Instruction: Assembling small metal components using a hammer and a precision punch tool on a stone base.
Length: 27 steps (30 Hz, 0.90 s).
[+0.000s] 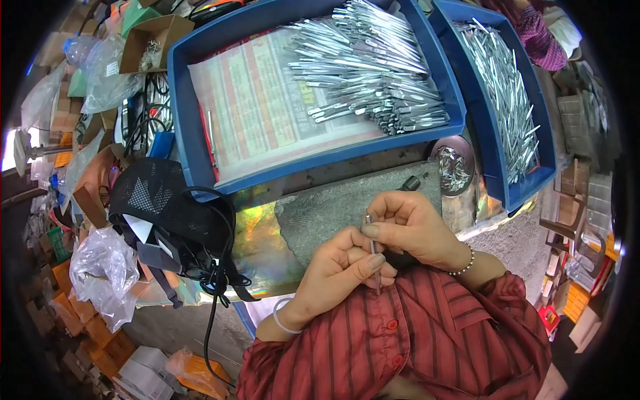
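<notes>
both hands pinch one thin metal rod (373, 250), standing nearly upright between them: left hand (337, 270) grips low, right hand (413, 230) grips its top, before a blue tray (193, 153).

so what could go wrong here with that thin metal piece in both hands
The thin metal piece is pinched between the left hand and right hand close to the red striped shirt, so its end might jab a finger or snag cloth. If dropped, it could vanish into the clutter below.
</notes>
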Tool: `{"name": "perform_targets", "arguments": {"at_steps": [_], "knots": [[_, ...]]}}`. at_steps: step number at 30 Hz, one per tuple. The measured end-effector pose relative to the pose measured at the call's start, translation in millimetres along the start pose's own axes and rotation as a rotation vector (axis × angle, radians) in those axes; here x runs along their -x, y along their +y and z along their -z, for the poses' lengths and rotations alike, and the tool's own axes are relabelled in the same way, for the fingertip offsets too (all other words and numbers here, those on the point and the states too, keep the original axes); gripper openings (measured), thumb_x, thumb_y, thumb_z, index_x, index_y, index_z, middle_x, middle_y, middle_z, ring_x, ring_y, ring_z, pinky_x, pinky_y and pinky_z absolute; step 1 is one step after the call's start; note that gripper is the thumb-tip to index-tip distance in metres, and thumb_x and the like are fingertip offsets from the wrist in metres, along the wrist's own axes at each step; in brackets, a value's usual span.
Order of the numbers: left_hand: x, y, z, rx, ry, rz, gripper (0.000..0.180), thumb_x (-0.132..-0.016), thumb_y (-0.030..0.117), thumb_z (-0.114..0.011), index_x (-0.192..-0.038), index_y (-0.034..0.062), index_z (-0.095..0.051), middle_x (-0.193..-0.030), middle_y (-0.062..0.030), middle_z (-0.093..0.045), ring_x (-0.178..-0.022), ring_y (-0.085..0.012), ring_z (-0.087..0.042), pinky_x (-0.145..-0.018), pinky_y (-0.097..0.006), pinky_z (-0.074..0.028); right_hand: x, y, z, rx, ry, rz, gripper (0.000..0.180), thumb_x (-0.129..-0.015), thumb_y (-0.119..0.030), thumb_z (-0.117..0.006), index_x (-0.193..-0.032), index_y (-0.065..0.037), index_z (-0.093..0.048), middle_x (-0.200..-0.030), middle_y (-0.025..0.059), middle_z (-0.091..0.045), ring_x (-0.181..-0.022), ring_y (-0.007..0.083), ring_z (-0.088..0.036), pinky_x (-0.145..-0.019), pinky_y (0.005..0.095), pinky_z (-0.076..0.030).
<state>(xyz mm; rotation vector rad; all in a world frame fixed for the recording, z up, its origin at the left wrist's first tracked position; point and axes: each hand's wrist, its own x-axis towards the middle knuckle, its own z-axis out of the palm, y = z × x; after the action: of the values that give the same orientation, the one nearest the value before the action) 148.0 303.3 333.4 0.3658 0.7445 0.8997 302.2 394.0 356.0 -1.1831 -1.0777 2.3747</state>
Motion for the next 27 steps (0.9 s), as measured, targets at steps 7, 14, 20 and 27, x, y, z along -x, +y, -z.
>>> {"name": "perform_targets", "arguments": {"at_steps": [7, 14, 20, 27], "knots": [[-5.5, 2.1, -8.0, -0.027, 0.004, 0.065, 0.015, -0.091, 0.01, -0.051, -0.101, 0.0021, -0.044, -0.085, -0.016, -0.065, -0.075, -0.0215, -0.066, -0.065, -0.027, -0.054, 4.6, 1.1, 10.1, -0.063, -0.013, 0.006, 0.012, -0.085, -0.009, -0.06, -0.086, 0.0, -0.053, -0.074, 0.0004, -0.054, -0.064, 0.0051, -0.053, -0.056, 0.0185, -0.044], [-10.2, 9.3, -17.5, -0.029, -0.01, 0.172, 0.012, -0.091, 0.009, -0.051, -0.099, 0.0031, -0.044, -0.079, -0.0102, -0.063, -0.076, -0.0158, -0.063, -0.07, -0.028, -0.053, 9.5, 7.8, 19.8, -0.121, -0.03, 0.041, 0.009, -0.085, -0.011, -0.061, -0.086, -0.004, -0.056, -0.067, -0.0008, -0.057, -0.052, 0.0011, -0.046, -0.044, 0.0155, -0.032], [-14.3, 5.9, -22.4, -0.038, -0.064, 0.159, 0.014, -0.091, 0.01, -0.051, -0.1, 0.003, -0.044, -0.083, -0.0117, -0.064, -0.076, -0.0151, -0.063, -0.069, -0.026, -0.052, 18.9, 3.7, 28.1, -0.162, -0.046, 0.0, 0.013, -0.084, -0.009, -0.062, -0.087, 0.001, -0.054, -0.073, 0.0017, -0.056, -0.063, 0.0061, -0.054, -0.055, 0.0193, -0.043], [-17.2, 1.3, -25.3, -0.07, -0.055, 0.186, 0.017, -0.09, 0.01, -0.052, -0.102, -0.0014, -0.046, -0.081, -0.0179, -0.065, -0.075, -0.023, -0.066, -0.065, -0.027, -0.054, 25.3, 8.4, 36.8, -0.19, -0.066, 0.028, 0.012, -0.085, -0.008, -0.061, -0.086, 0.001, -0.054, -0.072, 0.0017, -0.057, -0.064, 0.006, -0.054, -0.056, 0.0196, -0.042]]}}
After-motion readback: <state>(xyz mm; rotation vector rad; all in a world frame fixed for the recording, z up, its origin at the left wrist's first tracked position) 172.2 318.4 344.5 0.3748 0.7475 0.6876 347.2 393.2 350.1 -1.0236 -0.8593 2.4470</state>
